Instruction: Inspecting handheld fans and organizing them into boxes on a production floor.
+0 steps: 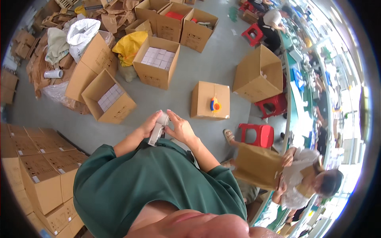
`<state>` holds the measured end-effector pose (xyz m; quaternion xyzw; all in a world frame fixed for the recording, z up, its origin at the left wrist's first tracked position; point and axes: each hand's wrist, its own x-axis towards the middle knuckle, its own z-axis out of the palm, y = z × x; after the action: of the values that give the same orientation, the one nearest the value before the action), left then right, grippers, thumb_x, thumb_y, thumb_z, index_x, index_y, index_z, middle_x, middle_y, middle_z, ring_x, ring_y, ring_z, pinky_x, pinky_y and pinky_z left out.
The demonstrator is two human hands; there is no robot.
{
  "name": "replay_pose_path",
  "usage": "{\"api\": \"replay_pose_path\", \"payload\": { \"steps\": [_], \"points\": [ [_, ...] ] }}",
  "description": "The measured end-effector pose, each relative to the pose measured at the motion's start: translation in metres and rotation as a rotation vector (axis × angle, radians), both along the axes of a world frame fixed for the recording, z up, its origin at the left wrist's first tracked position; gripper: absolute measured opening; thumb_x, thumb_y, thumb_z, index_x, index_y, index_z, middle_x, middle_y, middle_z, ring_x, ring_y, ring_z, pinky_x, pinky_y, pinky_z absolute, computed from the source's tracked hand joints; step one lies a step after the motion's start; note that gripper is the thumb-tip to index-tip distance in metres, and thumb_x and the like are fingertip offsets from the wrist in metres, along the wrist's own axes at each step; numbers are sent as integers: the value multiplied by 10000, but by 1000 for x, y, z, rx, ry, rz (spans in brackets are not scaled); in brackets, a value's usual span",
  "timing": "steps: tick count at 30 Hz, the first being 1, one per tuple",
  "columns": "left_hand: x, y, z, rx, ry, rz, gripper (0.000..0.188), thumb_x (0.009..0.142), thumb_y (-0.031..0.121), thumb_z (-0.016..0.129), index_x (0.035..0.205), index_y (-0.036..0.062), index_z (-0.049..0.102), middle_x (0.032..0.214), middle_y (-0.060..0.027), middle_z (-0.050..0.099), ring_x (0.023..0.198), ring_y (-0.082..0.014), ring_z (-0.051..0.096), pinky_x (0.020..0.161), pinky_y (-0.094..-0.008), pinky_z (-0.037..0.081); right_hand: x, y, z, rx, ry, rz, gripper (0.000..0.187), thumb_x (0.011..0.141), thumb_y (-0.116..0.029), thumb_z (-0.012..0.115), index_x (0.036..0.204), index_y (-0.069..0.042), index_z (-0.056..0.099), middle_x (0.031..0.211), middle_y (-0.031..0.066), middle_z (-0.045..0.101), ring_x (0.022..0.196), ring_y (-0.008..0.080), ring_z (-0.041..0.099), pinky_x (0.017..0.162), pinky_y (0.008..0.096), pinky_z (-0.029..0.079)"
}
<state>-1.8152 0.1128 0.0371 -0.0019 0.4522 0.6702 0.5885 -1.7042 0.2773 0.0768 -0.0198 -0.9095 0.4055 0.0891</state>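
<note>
Just in front of my body is a white object (156, 133) with a rounded far end and a straight, boxy near part; its exact kind cannot be made out. My left hand (148, 124) grips it from the left, fingers along its side. On the other side my right hand (181, 129) is curved against it, fingertips at the rounded end and thumb near the middle. Ahead and to the right of my hands, a tape dispenser (215, 104) in orange, yellow and blue lies on a closed carton (200, 100).
Open cartons (154, 76) (115, 111) packed with small white boxes stand ahead. Stacked cartons (41, 174) are at left. Red stools (260, 135) and a long workbench (291, 115) line the right. Nearby, another person (297, 194) holds a brown sheet (258, 164).
</note>
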Motion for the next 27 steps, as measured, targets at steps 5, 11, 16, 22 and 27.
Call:
{"api": "replay_pose_path", "payload": {
  "steps": [5,11,16,22,27],
  "points": [
    [-99,66,-41,-58,-11,160,480,984,565,462,1109,117,581,908,-44,648,699,-174,652,580,-337,564,-133,74,-30,84,63,186,632,768,-164,702,1324,39,480,1273,259,587,1090,396,628,931,437,527],
    [-258,184,-68,-63,-84,473,476,989,560,455,1145,131,588,937,-45,653,727,-171,664,623,-339,576,-314,167,-57,296,-81,234,669,760,-143,651,1370,15,426,1379,259,491,1089,409,622,918,443,541],
    [-368,260,-57,-59,-128,349,489,990,548,466,1126,94,587,864,-60,648,682,-173,660,577,-309,573,-420,253,-47,337,-158,262,709,752,-140,655,1397,9,400,1419,252,451,1091,415,621,904,444,555],
    [-468,308,-66,-71,-99,359,489,966,490,559,1145,35,553,808,-79,623,635,-198,646,536,-330,565,-546,353,-36,275,-174,316,733,831,-312,706,1422,-16,389,1250,224,593,1052,379,634,922,436,521],
    [-542,346,-100,-92,-83,583,454,937,475,618,1132,67,591,827,-59,649,625,-185,647,556,-329,565,-630,467,-130,-73,-254,69,669,888,-385,678,1393,-14,442,1228,214,622,1076,365,635,929,429,508]
  ]
}}
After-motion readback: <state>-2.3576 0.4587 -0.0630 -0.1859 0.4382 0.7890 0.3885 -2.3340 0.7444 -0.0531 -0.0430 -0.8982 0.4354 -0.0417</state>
